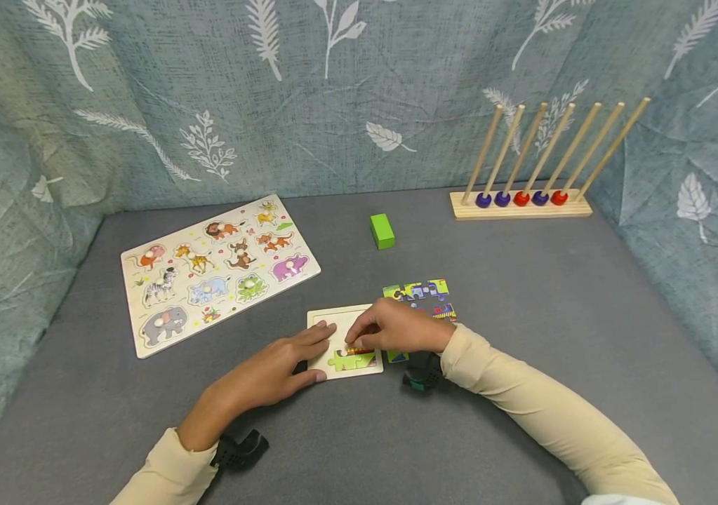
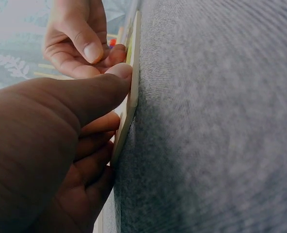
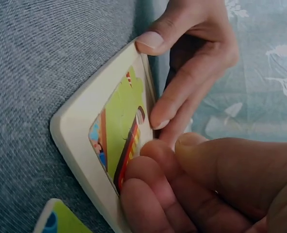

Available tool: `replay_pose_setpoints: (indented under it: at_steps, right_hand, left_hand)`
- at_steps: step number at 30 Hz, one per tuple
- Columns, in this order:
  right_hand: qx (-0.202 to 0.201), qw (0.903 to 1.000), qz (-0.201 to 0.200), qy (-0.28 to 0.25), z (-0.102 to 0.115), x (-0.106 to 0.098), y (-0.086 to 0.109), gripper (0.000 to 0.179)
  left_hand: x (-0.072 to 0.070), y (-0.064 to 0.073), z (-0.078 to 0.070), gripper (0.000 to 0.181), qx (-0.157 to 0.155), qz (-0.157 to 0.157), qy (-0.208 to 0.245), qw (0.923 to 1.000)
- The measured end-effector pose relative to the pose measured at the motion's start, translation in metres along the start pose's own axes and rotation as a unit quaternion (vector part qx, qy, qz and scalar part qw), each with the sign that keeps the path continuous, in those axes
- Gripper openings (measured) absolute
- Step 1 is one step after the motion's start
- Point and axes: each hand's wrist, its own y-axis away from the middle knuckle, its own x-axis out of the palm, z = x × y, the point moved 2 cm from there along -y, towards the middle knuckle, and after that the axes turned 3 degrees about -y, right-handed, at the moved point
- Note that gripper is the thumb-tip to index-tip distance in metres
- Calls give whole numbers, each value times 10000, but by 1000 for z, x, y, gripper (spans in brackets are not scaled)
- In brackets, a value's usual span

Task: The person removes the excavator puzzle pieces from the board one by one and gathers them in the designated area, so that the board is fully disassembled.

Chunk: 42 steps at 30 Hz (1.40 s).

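A small wooden jigsaw tray (image 1: 363, 374) lies on the grey cloth, its lower part filled with joined green pieces (image 3: 118, 114) and a red-and-yellow strip. My left hand (image 1: 283, 365) rests on the tray's left side, its fingers extended on the board and its thumb at the near corner. Over the tray's right half, my right hand (image 1: 399, 326) has bent fingers, with the fingertips (image 3: 142, 170) touching the red-and-yellow area. Its thumb tip is close to the index finger; whether a piece is pinched there is hidden. Loose puzzle pieces (image 1: 437, 287) lie beyond the right hand.
To the left lies a larger animal peg puzzle (image 1: 254, 263). A green block (image 1: 382, 231) sits toward the back. A wooden rack of upright rods (image 1: 523, 210), with blue and red beads at its base, stands at the back right. Patterned curtain (image 1: 333, 105) hangs behind.
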Motion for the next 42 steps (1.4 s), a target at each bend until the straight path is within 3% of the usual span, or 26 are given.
replay_pose_setpoints:
  at_steps: [29, 42]
  right_hand:
    - [318, 9995, 12, 15, 3, 3, -2, 17]
    - [135, 9996, 33, -230, 2, 7, -5, 14]
  left_hand:
    - [0, 0, 0, 56, 50, 12, -4, 10000]
    - [-1, 0, 0, 56, 36, 18, 41, 10000]
